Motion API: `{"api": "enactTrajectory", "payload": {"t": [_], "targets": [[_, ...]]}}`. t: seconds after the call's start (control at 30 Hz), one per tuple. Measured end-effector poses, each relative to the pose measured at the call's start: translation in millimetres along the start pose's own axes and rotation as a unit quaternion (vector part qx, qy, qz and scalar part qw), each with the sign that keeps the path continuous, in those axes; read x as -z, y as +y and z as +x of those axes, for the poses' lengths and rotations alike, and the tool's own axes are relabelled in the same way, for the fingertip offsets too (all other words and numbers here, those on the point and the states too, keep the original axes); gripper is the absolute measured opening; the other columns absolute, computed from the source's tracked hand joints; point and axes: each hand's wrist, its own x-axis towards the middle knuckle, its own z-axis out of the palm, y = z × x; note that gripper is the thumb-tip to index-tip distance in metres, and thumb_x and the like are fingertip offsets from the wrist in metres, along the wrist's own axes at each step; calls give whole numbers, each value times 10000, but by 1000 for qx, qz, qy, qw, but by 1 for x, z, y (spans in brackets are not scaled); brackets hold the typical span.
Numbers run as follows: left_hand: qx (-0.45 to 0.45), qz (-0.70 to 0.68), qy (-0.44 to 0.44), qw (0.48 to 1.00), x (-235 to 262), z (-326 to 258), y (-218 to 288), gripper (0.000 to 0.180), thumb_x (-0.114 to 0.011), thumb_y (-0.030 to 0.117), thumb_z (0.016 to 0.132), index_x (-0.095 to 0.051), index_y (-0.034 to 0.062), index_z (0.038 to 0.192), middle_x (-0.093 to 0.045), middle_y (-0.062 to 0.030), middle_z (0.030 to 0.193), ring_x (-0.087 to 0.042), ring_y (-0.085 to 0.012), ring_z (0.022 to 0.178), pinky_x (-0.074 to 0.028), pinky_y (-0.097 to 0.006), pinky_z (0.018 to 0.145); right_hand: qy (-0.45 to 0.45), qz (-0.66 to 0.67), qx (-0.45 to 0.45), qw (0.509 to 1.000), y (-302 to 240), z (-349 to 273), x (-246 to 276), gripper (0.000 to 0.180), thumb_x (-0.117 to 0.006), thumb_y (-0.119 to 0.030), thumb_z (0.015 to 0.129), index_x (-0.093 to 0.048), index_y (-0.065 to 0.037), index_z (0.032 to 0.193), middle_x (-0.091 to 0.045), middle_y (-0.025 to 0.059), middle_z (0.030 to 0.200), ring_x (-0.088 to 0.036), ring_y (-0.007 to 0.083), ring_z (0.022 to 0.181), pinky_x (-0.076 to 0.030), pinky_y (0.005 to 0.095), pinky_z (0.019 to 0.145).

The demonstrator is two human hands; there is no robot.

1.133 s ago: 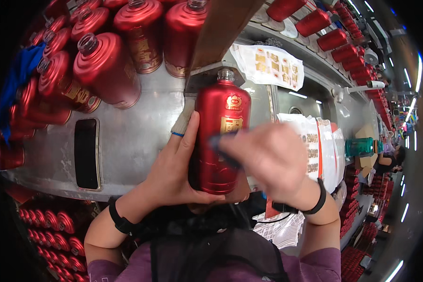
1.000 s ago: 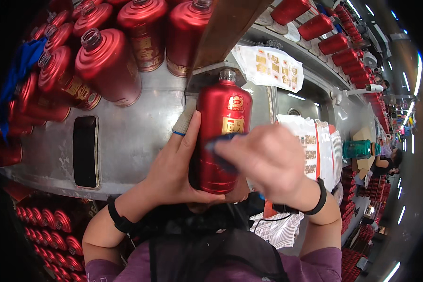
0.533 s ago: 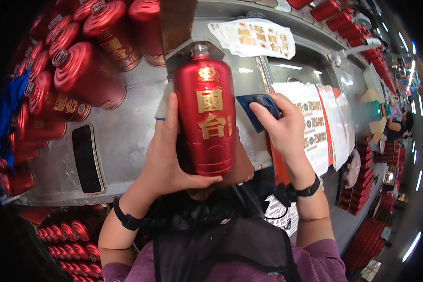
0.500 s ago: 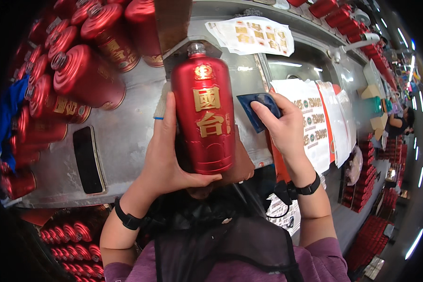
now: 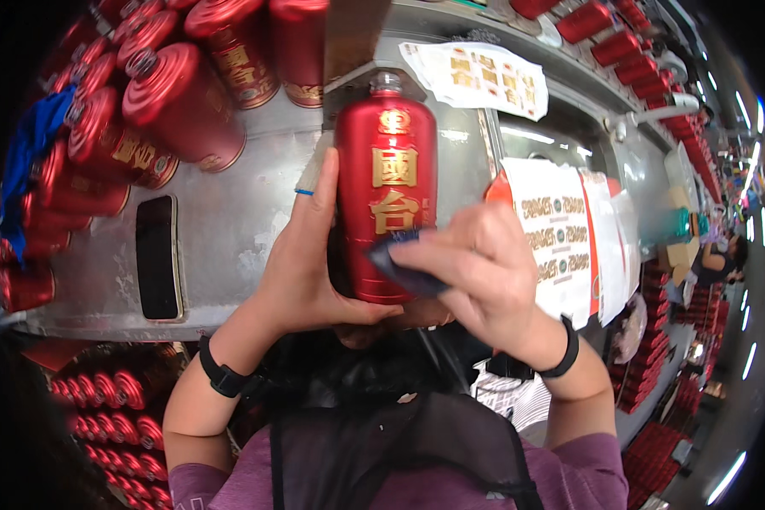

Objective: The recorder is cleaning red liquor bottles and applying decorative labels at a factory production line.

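A red bottle (image 5: 384, 161) with gold lettering and a bare glass neck lies before me, its neck pointing away. My left hand (image 5: 302, 263) is wrapped round its left side and base, the thumb across the bottom end. One finger of that hand wears a pale cover with a blue edge (image 5: 305, 191). In my right hand (image 5: 489, 272) a flat dark blue scraper (image 5: 404, 272) is pinched, its edge against the lower front of the bottle. That hand is slightly blurred and hides part of the bottle's lower right.
Several red bottles (image 5: 178, 106) crowd the metal table's left side, near a black phone (image 5: 158, 255) and a blue cloth (image 5: 34, 161). Sheets of gold-lettered decals (image 5: 476, 76) lie at the back, more label sheets (image 5: 555, 229) at right by a sink. More bottles (image 5: 110, 391) stand below.
My right hand has moved left and down, bringing the scraper from beside the bottle onto its lower front. My left hand keeps its hold. The whole view has shifted slightly.
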Motion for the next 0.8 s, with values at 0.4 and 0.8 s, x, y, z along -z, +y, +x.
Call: {"api": "enactTrajectory", "payload": {"t": [0.4,0.8], "targets": [[-28,-7,0,1000,-2,1,-4,1442,-938,452,520,-52,5,1566,-346,-314,1474,-475,-453,1291,-477,-459,996,-24,-102,51,993,2,23,9,438,-730,-166,558,-743,-76,986,-583,28,828,-557,213,725,-466,322,627],[-6,-16,1,1000,0,2,-3,1433,-929,496,522,-76,16,1568,-331,-320,1487,-460,-463,1311,-468,-465,1023,-77,-122,56,988,2,31,18,433,-727,-59,596,-754,-78,1028,-581,24,805,-540,192,694,-411,318,580]]}}
